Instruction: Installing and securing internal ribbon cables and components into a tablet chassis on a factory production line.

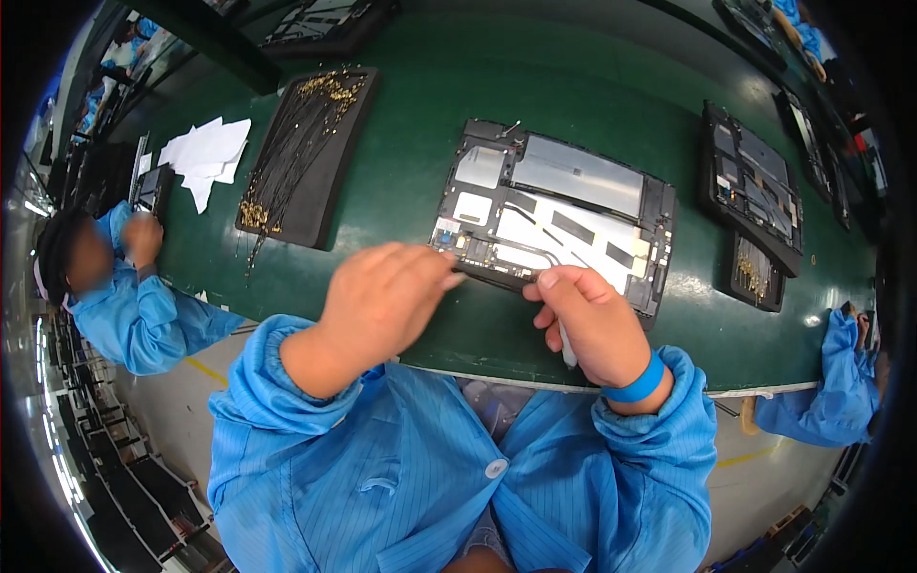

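Observation:
An opened tablet (576, 224) lies on the green bench in front of me, its inside facing up with silver panels, black cables and circuit boards. My left hand (377, 301) is at its near left corner, fingers bent and drawn together; what the fingertips hold, if anything, is hidden. My right hand (594, 320), with a blue wristband (638, 380), is closed at the tablet's near edge, thumb against the index finger. A white pen-like tool (568, 351) sticks out below its palm; the rest of it is hidden by the fingers.
A dark foam tray (327, 196) of thin black cables with gold ends lies left, beside white sheets (205, 153). To the right are another opened tablet (755, 177) and a smaller cable tray (755, 272). Co-workers in blue sit left (143, 306) and right (817, 392).

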The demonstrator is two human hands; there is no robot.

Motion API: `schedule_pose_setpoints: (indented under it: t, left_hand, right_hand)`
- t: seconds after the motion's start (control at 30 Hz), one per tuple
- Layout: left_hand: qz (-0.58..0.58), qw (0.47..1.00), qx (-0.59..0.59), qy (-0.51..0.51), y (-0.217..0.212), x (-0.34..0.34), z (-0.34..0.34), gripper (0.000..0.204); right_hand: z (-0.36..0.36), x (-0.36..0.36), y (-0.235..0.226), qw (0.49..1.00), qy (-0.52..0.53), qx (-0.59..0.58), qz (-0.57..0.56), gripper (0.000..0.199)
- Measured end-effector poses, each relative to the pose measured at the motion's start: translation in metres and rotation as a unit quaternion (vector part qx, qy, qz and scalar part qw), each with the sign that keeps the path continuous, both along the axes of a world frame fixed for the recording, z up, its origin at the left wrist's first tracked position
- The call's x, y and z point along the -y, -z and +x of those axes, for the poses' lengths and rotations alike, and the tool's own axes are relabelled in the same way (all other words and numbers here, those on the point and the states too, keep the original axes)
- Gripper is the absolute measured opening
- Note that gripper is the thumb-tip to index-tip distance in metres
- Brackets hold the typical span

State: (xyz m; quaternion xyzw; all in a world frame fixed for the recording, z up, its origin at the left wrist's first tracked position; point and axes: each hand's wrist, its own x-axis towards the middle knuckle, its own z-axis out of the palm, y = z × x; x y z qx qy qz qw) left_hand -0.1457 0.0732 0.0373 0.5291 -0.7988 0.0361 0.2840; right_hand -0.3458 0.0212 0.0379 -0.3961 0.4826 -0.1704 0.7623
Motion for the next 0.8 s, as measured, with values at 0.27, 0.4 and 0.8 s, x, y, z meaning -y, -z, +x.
schedule_pose_setpoints:
  t: [0.27,0.4,0.8]
  left_hand:
    - [0.032,0.997,-0.064,0.022,0.032,-0.013,-0.033,0.023]
    - [0.010,0.999,-0.026,-0.015,0.039,0.006,-0.029,0.017]
    - [0.094,0.994,-0.045,-0.027,0.038,0.009,-0.030,0.018]
  right_hand:
    - [0.003,-0.013,0.018,0.982,-0.001,0.071,0.174,0.027]
    - [0.009,-0.003,0.013,0.978,0.153,0.122,0.078,0.032]
    - [0.030,0.000,0.033,0.912,0.257,0.045,-0.316,0.038]
